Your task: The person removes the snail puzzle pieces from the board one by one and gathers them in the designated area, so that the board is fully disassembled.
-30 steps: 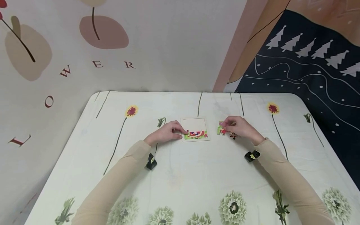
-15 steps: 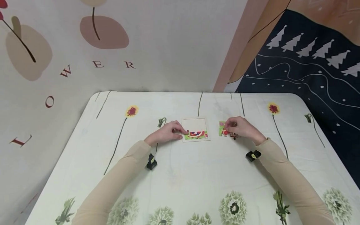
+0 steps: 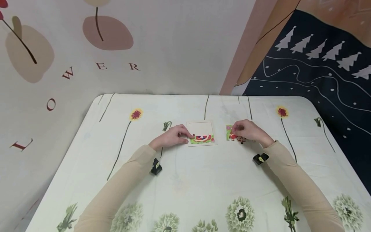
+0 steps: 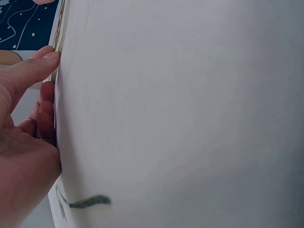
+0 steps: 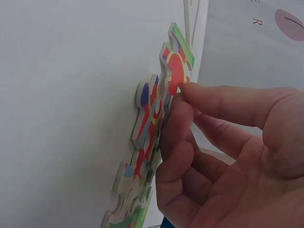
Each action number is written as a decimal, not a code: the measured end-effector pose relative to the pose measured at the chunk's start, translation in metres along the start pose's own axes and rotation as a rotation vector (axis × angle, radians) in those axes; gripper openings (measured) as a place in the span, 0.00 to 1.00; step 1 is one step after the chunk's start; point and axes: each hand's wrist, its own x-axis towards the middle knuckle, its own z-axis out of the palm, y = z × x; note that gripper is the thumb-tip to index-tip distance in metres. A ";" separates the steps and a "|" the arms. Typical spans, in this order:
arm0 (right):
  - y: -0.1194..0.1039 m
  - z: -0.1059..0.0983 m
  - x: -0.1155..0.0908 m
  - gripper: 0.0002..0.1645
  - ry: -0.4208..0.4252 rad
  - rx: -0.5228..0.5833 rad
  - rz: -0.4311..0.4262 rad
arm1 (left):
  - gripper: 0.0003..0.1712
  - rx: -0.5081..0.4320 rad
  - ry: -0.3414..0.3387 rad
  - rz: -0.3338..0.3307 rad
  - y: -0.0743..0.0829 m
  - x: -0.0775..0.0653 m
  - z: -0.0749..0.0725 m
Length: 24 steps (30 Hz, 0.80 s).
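A square puzzle board [image 3: 202,127] lies flat near the middle of the table, its lower part filled with a red, white and green picture. At its left edge, my left hand [image 3: 171,136] holds the board, thumb at the rim and index finger over the frame. To the right of the board, my right hand [image 3: 250,131] pinches a red puzzle piece [image 5: 176,73] between thumb and forefinger. A green and pink puzzle piece [image 3: 228,130] shows just left of those fingers. Several other puzzle pieces [image 5: 149,114] lie under and beside the right hand, partly hidden by it.
A white cloth [image 3: 185,180] printed with flowers covers the table. Behind the table's far edge rises a pale printed wall hanging [image 3: 179,48], with a dark tree-patterned cloth [image 3: 316,77] at the right. Each wrist carries a small black camera [image 3: 261,159].
The green and pink piece beside the right hand has shifted slightly right and now sits straighter against the red one. The left hand and board have stayed in place.
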 end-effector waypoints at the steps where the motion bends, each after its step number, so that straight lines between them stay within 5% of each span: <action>1: 0.000 0.000 0.000 0.06 0.000 -0.005 0.000 | 0.13 0.001 0.000 0.002 0.000 0.000 0.000; 24: -0.001 0.007 0.000 0.04 0.040 -0.100 0.015 | 0.13 0.009 -0.001 0.018 0.001 0.000 0.000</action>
